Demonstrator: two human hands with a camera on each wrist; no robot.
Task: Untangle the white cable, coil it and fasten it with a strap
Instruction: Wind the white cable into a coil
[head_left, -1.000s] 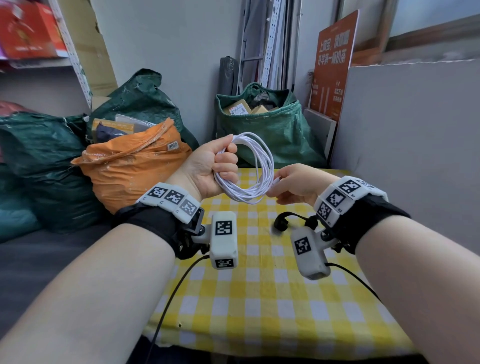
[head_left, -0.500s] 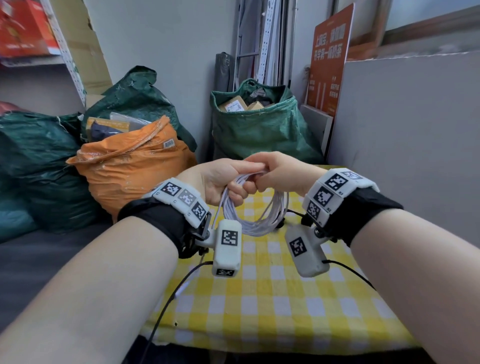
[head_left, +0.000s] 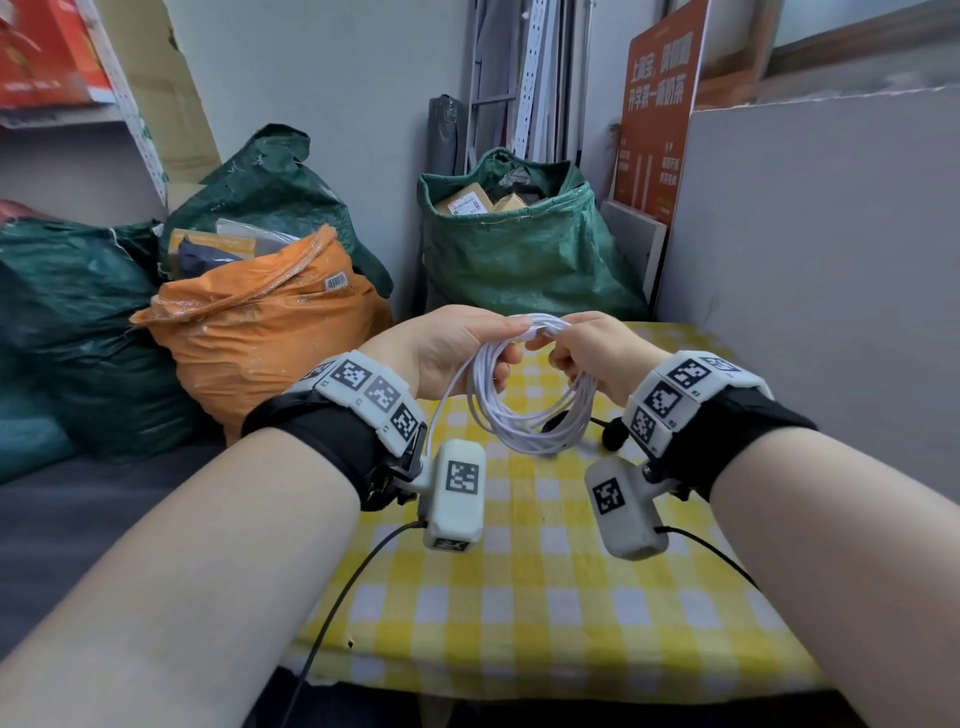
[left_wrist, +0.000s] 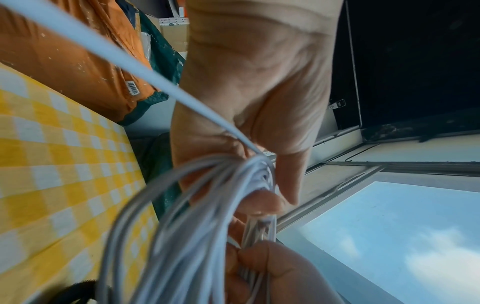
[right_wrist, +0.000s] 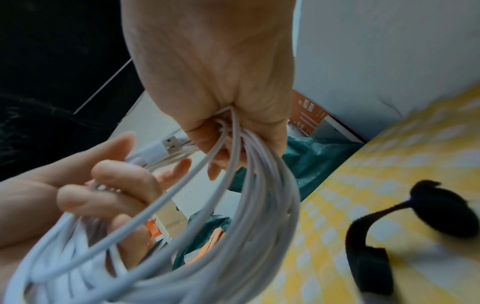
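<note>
The white cable (head_left: 524, 415) is wound into a coil that hangs below my two hands, above the yellow checked table. My left hand (head_left: 462, 348) grips the top of the coil on the left, fingers curled round the strands. My right hand (head_left: 592, 348) grips the same bundle just to the right, its fist closed on the cable (right_wrist: 259, 205). A USB plug (right_wrist: 170, 144) sticks out between the hands. One loose strand (left_wrist: 130, 67) runs from my left hand back past the wrist. The black strap (right_wrist: 405, 226) lies on the cloth below my right hand, also seen as the strap (head_left: 613, 436).
The table (head_left: 519, 597) with its yellow checked cloth stands against a grey panel (head_left: 805, 260) on the right. An orange sack (head_left: 260, 332) and green sacks (head_left: 519, 244) stand behind and to the left. Black camera leads hang from both wrists.
The coil came down from being held upright in the left hand. My right hand moved in and took hold of the top of the bundle beside the left; the hands now sit slightly apart.
</note>
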